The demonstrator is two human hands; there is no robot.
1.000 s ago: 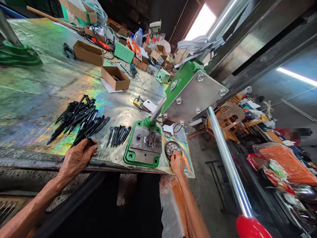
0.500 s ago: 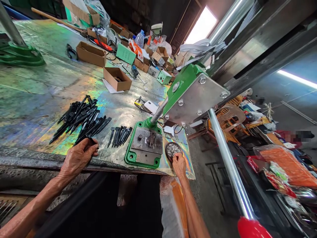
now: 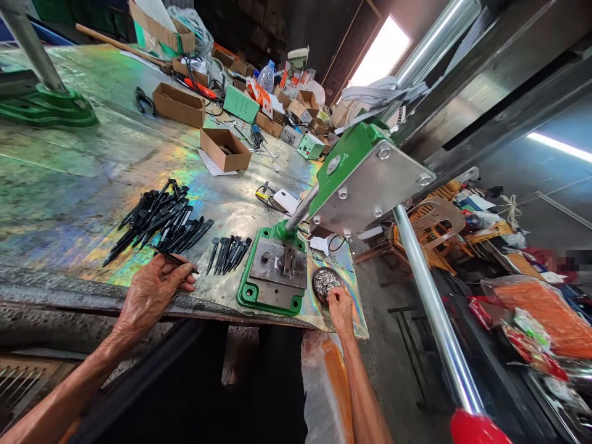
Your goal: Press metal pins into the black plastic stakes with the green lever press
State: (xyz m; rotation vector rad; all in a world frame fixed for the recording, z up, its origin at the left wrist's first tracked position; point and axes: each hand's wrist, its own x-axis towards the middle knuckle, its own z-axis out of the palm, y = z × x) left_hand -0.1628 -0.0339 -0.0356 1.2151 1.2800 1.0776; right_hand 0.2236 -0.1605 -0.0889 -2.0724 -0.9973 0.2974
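head view: the left hand [image 3: 155, 293] pinches a thin black plastic spike [image 3: 173, 258] between thumb and fingers, just over the bench's front edge, lower left of centre. the right hand [image 3: 341, 311] rests on a round dish of small metal pieces [image 3: 326, 285] at lower centre, fingers curled; whether they grip anything, i cannot tell. the step in hand looks like feeding spikes singly to the green bench press [image 3: 245, 296], so the held spike would want carrying to its steel die plate [image 3: 277, 264]. it looks slim, matte and sharply tapered, like the heaped black spikes [image 3: 157, 222] just above the hand.
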